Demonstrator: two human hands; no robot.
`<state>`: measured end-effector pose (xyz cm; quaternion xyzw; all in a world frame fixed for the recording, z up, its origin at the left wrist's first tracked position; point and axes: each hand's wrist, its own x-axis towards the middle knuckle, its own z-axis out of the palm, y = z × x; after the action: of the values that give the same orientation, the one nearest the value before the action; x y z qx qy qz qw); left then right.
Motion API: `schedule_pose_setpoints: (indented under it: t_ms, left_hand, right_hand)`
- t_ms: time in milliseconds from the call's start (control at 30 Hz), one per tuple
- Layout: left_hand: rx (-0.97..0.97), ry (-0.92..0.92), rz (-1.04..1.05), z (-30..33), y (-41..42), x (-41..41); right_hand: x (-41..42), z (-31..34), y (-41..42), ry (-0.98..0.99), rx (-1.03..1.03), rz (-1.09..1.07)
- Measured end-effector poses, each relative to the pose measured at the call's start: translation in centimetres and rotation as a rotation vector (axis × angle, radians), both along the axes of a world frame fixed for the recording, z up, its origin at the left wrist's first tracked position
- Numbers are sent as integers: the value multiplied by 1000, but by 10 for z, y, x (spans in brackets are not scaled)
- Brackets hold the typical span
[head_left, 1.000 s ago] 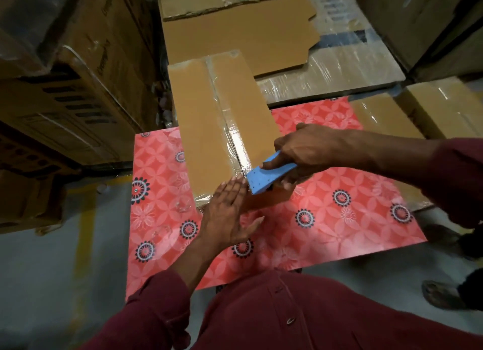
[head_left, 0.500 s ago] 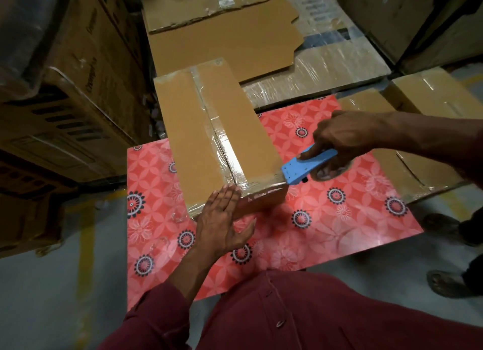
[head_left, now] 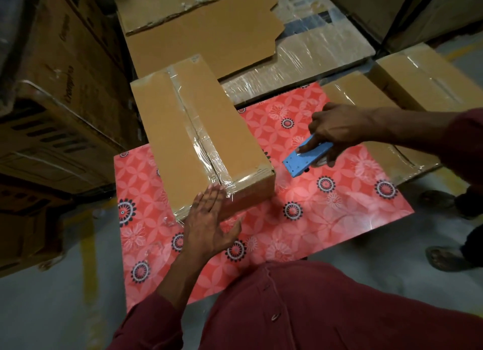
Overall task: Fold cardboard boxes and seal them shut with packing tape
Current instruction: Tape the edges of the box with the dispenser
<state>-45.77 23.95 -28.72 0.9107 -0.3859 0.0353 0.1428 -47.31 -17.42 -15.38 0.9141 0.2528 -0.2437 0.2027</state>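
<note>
One closed cardboard box [head_left: 193,137] lies lengthwise on the red flower-patterned desk [head_left: 326,226], its top seam covered by a strip of clear packing tape [head_left: 201,140] that runs the whole length and folds down over the near end. The left hand [head_left: 209,224] is at that near end, just below the box's front edge: its fingers are straight and held together, the fingertips lying on the taped corner of the top, the thumb spread out to the right over the desk. The right hand [head_left: 337,130] is off to the right of the box, apart from it and raised a little over the desk; its fingers and thumb are curled round a blue tape dispenser [head_left: 305,158], with the forefinger stretched along the blue plate, whose free end points down and left toward the box's near right corner without touching it. The tape roll itself is mostly hidden under the hand. Beyond the right hand, at the desk's far right edge, lie two more taped boxes [head_left: 418,80]. Beyond the box in hand, flat cardboard sheets [head_left: 203,27] rest on a plastic-wrapped bundle [head_left: 313,59]. To the left of the left hand stand large stacked cartons [head_left: 60,93] on the grey floor [head_left: 47,310]. Nearest the camera is the person's dark red shirt [head_left: 326,310].
</note>
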Motion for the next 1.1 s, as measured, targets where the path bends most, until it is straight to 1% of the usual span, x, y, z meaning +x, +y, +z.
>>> schedule_pose_setpoints:
  t_ms: [100, 200, 267, 333, 400, 467, 533, 567, 600, 667, 733, 867, 967, 1100]
  left_hand:
    - [34, 32, 24, 5, -2, -1]
    - [74, 87, 22, 10, -3, 1]
    - [75, 123, 20, 15, -4, 3]
    - [71, 117, 37, 26, -11, 7]
    - [78, 64, 38, 37, -24, 13]
    - [59, 51, -48, 51, -45, 23]
    - [49, 84, -209, 64, -75, 37]
    - [78, 87, -295, 69, -92, 43]
    - [137, 86, -368, 73, -110, 48]
    - [315, 91, -486, 76, -140, 58]
    - [462, 58, -594, 71, -159, 68]
    - [568, 3, -735, 63, -175, 84]
    - [677, 10, -767, 60, -186, 87]
    - [706, 52, -776, 53, -196, 87]
  right_hand:
    - [2, -17, 14, 4, 40, -3]
    - [1, -35, 18, 111, -55, 19]
    - [-6, -51, 14, 181, -83, -55]
    - [-13, -69, 4, 210, -9, -179]
    - [-15, -89, -6, 232, 119, -268]
    - [-15, -111, -12, 257, 282, -330]
    - [-13, -135, -19, 315, 475, -453]
    - [-12, -147, -22, 349, 563, -513]
    - [-11, -157, -25, 381, 638, -561]
    - [-5, -174, -27, 435, 734, -622]
    - [1, -186, -28, 478, 771, -657]
    - [18, -204, -29, 539, 786, -691]
    - [28, -210, -28, 522, 775, -669]
    - [32, -213, -29, 434, 726, -710]
